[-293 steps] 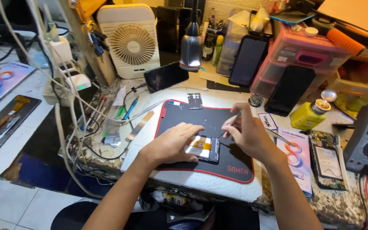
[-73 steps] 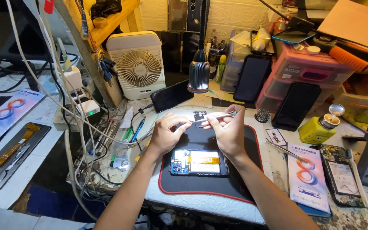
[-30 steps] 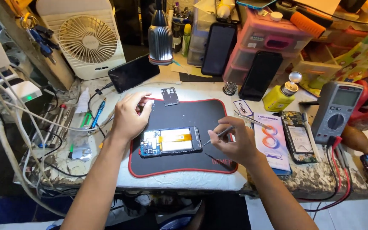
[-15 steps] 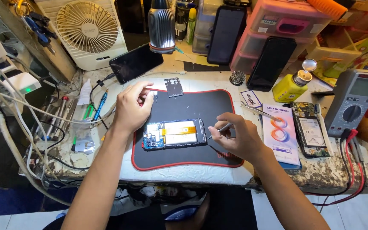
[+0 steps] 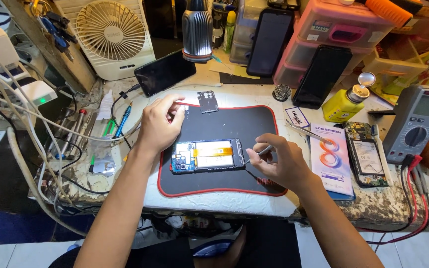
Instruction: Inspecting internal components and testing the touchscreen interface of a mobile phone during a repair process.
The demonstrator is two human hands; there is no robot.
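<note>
One opened phone (image 5: pixel 205 156) just left of right hand (image 5: pixel 279 164) grip, apparently tweezers (image 5: pixel 257 153)

This is a small phone-repair workshop: an opened phone (image 5: pixel 206 155) with its circuit board and battery bare lies on a black, red-edged mat (image 5: pixel 234 124) on a worn, chipped worktop (image 5: pixel 398 208). Right of the mat sit a multimeter (image 5: pixel 415 130) with red leads, a loose circuit board (image 5: pixel 366 154) and a yellow pump bottle (image 5: pixel 343 103). Behind the mat stand spare phones (image 5: pixel 269 42), pink parts drawers (image 5: pixel 338 34) and a desk fan (image 5: pixel 110 34).
</note>
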